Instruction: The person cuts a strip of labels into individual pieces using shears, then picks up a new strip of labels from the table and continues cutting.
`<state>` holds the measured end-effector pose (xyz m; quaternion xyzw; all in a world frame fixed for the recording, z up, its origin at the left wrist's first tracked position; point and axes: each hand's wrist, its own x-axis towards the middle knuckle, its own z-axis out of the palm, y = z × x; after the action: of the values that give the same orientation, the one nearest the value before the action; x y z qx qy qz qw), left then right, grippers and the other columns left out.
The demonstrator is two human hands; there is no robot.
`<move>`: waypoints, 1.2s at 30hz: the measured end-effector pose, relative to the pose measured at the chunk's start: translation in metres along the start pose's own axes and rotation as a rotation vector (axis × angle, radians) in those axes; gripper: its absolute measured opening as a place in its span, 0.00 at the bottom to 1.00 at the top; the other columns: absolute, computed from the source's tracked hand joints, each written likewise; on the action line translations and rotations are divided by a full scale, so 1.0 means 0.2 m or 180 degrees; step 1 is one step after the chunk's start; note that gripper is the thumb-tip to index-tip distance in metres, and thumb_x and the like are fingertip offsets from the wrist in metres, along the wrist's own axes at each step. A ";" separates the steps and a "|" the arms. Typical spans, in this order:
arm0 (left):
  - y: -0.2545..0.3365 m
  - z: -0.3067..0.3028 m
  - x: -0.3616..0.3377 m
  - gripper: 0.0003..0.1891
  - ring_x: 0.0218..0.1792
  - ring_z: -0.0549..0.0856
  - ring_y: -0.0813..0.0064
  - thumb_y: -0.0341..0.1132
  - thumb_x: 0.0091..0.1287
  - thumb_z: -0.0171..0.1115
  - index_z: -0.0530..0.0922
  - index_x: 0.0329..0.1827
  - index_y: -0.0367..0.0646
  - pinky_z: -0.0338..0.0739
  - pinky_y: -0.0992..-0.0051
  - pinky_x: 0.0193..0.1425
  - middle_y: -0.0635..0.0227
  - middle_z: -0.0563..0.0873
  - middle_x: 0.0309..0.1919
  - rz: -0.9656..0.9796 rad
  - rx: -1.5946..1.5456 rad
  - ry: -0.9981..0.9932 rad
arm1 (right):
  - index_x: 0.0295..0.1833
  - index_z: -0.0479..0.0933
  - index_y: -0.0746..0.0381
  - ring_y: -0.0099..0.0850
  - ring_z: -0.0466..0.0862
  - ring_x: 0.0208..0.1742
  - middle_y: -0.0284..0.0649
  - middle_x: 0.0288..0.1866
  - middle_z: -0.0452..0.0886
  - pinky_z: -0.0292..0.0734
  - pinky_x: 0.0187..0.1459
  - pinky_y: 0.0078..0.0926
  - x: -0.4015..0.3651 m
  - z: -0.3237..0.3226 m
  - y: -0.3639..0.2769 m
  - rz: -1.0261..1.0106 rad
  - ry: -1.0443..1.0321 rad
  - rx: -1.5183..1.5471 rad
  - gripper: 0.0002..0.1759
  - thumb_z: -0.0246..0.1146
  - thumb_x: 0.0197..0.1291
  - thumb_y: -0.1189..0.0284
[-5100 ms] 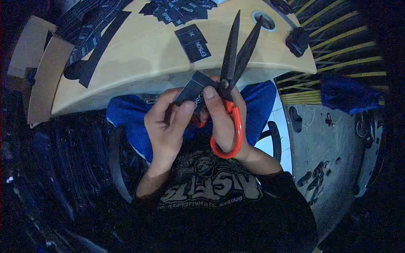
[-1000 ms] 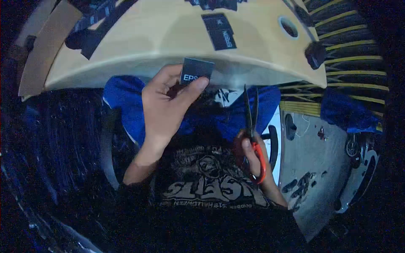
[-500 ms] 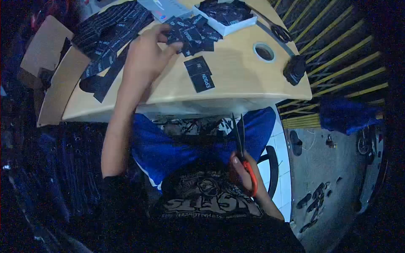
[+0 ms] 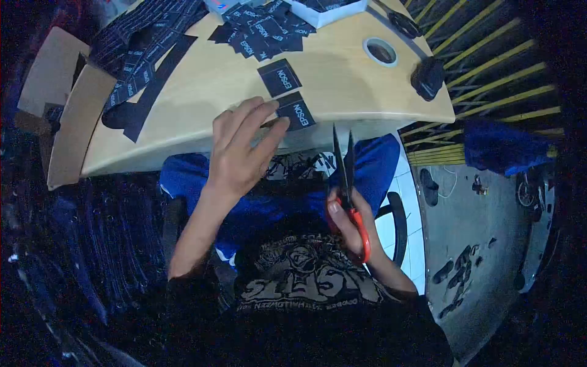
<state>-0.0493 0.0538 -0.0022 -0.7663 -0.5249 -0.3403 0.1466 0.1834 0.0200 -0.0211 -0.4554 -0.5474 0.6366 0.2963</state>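
My left hand hovers at the table's front edge, fingers apart and slightly curled. Its fingertips are right at the left side of a black label printed EPSON in white. Just behind that lies a second black EPSON label, with a thin gap between the two. Held in my right hand over my lap are scissors with red handles, dark blades pointing to the table and slightly parted. A loose heap of similar labels lies farther back.
Long black printed strips cover the table's left side beside an opened cardboard box. A white box of dark pieces stands at the back. Toward the right are a tape roll, a black bundle and black-handled scissors.
My left hand has come away from the label heap to the front edge. The two front labels, touching before, now lie slightly apart. The scissors stay in my right hand.
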 end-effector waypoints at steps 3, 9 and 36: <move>0.05 -0.03 -0.02 0.17 0.47 0.78 0.65 0.28 0.46 0.65 0.83 0.42 0.48 0.68 0.66 0.48 0.66 0.80 0.43 -0.0023 -0.0074 0.0122 | 0.41 0.69 0.63 0.17 0.68 0.29 0.27 0.27 0.69 0.64 0.30 0.14 0.10 0.02 -0.03 -0.0583 0.0056 0.0044 0.06 0.55 0.65 0.71; 0.17 -0.13 -0.13 0.19 0.39 0.79 0.71 0.32 0.44 0.67 0.84 0.43 0.57 0.72 0.71 0.40 0.73 0.80 0.34 0.0443 -0.0150 0.0172 | 0.42 0.70 0.62 0.16 0.69 0.24 0.27 0.24 0.70 0.64 0.26 0.15 0.22 0.06 -0.25 -0.0109 -0.0296 0.1146 0.11 0.56 0.65 0.65; 0.31 -0.05 -0.15 0.06 0.25 0.72 0.90 0.28 0.63 0.60 0.77 0.39 0.35 0.65 0.87 0.28 0.76 0.77 0.23 -0.3439 -0.3591 0.1023 | 0.41 0.69 0.62 0.16 0.67 0.30 0.28 0.28 0.69 0.65 0.31 0.15 0.24 0.23 -0.18 -0.0239 0.0001 0.0463 0.07 0.60 0.59 0.75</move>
<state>-0.0047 0.0013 -0.0070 -0.3060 -0.5448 -0.6850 -0.3747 0.1181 0.0502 0.0019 -0.4119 -0.5164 0.6629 0.3524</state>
